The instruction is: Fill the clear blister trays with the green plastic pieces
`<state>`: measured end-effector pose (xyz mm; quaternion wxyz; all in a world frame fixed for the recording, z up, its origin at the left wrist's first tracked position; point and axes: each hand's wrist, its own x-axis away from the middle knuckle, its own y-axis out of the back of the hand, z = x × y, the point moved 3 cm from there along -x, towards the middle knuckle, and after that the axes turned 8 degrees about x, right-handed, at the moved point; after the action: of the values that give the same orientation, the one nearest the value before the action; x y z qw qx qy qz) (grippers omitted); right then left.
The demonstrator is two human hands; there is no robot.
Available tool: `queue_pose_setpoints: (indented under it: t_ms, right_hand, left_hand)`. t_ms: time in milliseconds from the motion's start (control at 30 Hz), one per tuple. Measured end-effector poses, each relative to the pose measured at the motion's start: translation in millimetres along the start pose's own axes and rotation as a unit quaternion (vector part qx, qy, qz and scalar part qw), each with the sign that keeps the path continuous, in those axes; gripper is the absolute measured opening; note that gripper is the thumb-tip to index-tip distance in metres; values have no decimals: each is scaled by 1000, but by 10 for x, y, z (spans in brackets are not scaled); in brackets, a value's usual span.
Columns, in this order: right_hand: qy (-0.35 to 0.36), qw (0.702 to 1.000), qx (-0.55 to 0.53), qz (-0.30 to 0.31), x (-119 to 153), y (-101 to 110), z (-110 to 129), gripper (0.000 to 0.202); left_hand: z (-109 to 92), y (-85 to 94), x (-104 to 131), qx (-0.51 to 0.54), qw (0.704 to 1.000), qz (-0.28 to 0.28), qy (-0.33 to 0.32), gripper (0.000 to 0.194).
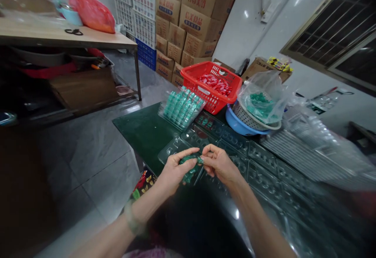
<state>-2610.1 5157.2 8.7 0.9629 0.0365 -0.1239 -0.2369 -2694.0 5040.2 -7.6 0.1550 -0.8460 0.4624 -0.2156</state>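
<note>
My left hand (176, 168) is closed round a bunch of small green wrapped pieces (189, 175) above the near edge of the dark green table (141, 127). Thumb and fingers of my right hand (219, 163) pinch one green piece (200, 159) at the edge of that bunch. Below and beyond both hands lie clear plastic trays (172, 149) with moulded hollows. A few green pieces (205, 121) sit in a tray farther back. Filled trays of green pieces (182, 107) are stacked at the back of the table.
A red basket (216, 103) of red-wrapped pieces stands at the back, beside a blue basin (239, 124) with a grey colander (249, 118) and a bag of green pieces (261, 103). Stacked clear trays (320, 144) lie right. Another table (117, 38) and cartons (195, 23) stand beyond.
</note>
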Motion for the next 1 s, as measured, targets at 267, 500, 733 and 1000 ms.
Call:
queue_pose_setpoints:
  t_ms: [267, 500, 733, 1000]
  right_hand:
    - [-37, 994, 102, -2, 25, 115, 57, 21]
    - [-29, 994, 103, -19, 29, 136, 76, 19]
    - [-54, 994, 93, -20, 12, 122, 123, 25]
    - [-69, 992, 99, -25, 52, 94, 212, 25]
  left_hand:
    - [-76, -36, 72, -190, 979, 48, -47, 27]
    - [-103, -149, 44, -205, 970, 56, -117, 19]
    - [-95, -164, 12, -215, 962, 97, -140, 18]
    - [-72, -180, 46, -135, 983, 108, -59, 9]
